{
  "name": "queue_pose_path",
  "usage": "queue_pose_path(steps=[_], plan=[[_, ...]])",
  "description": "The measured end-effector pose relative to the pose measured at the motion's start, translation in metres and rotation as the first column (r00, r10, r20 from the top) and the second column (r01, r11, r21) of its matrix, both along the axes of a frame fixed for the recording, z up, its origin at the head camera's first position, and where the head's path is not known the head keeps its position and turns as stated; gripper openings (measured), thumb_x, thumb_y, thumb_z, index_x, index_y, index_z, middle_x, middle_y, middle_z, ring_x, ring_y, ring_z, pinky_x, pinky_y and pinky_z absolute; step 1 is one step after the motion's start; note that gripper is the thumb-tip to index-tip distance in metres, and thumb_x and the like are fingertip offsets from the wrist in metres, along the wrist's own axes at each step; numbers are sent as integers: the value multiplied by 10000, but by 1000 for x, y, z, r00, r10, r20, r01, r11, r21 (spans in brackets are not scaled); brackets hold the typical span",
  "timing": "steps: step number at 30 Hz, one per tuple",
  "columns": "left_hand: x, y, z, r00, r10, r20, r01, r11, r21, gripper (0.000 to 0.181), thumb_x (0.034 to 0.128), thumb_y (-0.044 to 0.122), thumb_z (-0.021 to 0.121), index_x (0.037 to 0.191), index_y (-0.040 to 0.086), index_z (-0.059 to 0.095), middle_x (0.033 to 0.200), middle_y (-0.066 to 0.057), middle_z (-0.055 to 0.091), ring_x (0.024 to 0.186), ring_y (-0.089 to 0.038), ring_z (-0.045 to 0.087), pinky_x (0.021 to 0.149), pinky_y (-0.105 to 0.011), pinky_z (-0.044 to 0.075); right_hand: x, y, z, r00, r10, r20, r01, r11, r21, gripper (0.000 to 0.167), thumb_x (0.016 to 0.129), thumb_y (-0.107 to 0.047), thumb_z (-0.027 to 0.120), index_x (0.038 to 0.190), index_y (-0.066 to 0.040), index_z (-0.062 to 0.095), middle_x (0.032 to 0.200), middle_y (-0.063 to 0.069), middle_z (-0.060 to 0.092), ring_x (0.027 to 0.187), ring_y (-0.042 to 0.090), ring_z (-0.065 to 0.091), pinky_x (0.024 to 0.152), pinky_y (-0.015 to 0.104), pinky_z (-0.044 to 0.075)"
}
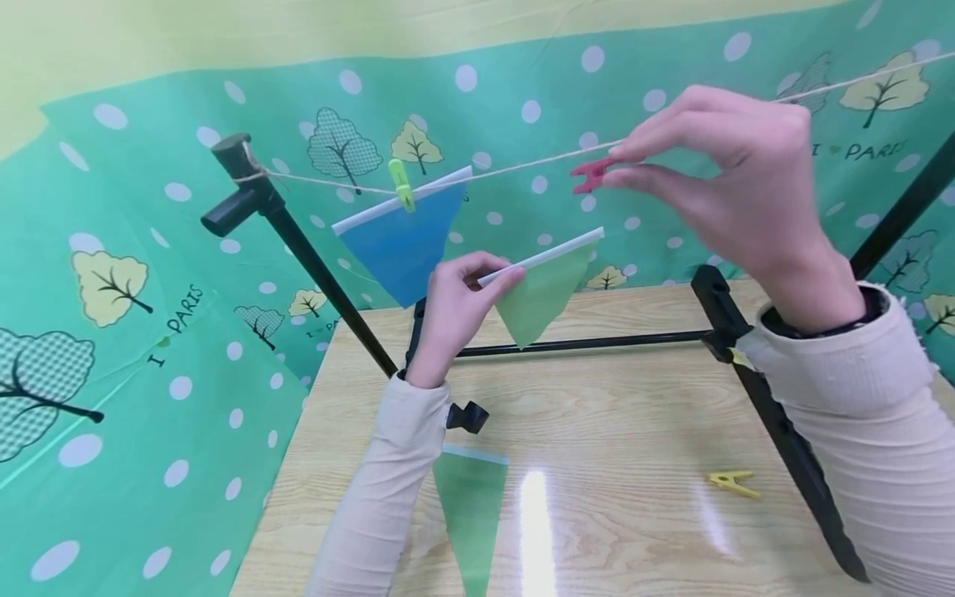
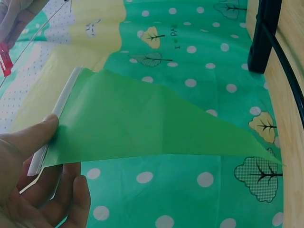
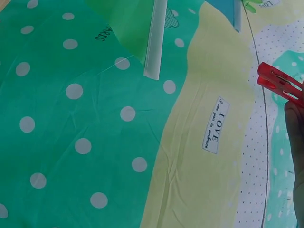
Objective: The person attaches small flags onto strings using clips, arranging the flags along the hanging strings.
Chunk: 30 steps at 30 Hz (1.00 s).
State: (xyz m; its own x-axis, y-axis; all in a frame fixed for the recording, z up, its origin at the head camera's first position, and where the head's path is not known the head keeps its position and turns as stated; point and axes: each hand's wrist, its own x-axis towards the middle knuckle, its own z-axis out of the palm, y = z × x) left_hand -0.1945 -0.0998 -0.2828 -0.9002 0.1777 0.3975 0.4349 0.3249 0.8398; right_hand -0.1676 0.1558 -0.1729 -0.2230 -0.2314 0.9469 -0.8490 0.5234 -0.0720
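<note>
My left hand [image 1: 462, 311] pinches the white top edge of a green pennant [image 1: 548, 286] between thumb and fingers; its point hangs down in the head view and stretches right in the left wrist view [image 2: 142, 123]. Higher up, my right hand [image 1: 739, 182] pinches a red clothespin [image 1: 592, 175] beside the string [image 1: 537, 162]. The pin's jaws also show in the right wrist view, with most of that hand out of frame. A blue pennant [image 1: 406, 240] hangs from the string by a light green clothespin [image 1: 401, 185].
The string is tied to a black post [image 1: 298, 249] at left. Another green pennant [image 1: 473, 506] and a yellow clothespin [image 1: 734, 482] lie on the wooden table [image 1: 597, 414]. A black frame foot [image 1: 783, 431] stands at right. Behind hangs a patterned teal cloth [image 1: 179, 332].
</note>
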Motion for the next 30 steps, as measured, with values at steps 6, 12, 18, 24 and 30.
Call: queue_pose_path(steps=[6, 12, 18, 24, 30], plan=[[-3, 1, 5, 1000, 5, -11, -5, 1000, -6, 198, 880, 292, 773, 953, 109, 777, 873, -29, 728, 703, -161, 587, 608, -255, 443, -1, -3, 2, 999, 36, -7, -36, 995, -96, 174, 694, 29, 870, 836, -37, 793, 817, 120, 750, 842, 115, 707, 867, 226, 531], [-5, 3, 9, 999, 4, -33, -4, 1000, -5, 191, 885, 278, 770, 953, 99, 775, 865, -29, 726, 684, -171, 560, 604, -257, 429, -4, -5, 5, 999, 48, -8, -49, 992, -113, 156, 712, 32, 860, 836, -30, 790, 823, 122, 752, 829, 112, 702, 832, 192, 522], [-6, 6, 14, 999, -3, -47, 3, 1000, -2, 192, 884, 261, 771, 960, 84, 774, 866, -43, 724, 683, -178, 562, 611, -243, 431, -6, -6, 9, 999, 29, -28, -30, 998, -53, 151, 739, -5, 851, 874, -38, 792, 842, 101, 759, 835, 126, 700, 824, 164, 498], [-4, 8, 19, 999, -1, -49, 1, 1000, -3, 187, 880, 252, 775, 958, 82, 774, 872, -45, 724, 711, -172, 581, 628, -243, 447, -9, -8, 10, 999, 7, -44, -6, 1000, 16, 139, 768, -35, 835, 895, -15, 782, 853, 107, 759, 838, 90, 688, 794, 122, 467], [-5, 8, 22, 998, 0, -60, 0, 1000, -12, 188, 876, 261, 778, 950, 89, 777, 871, -34, 726, 724, -150, 598, 632, -240, 463, -12, -8, 8, 999, -1, -35, 2, 1000, 23, 136, 775, -47, 830, 896, -8, 781, 846, 115, 755, 841, 4, 645, 787, 106, 450]])
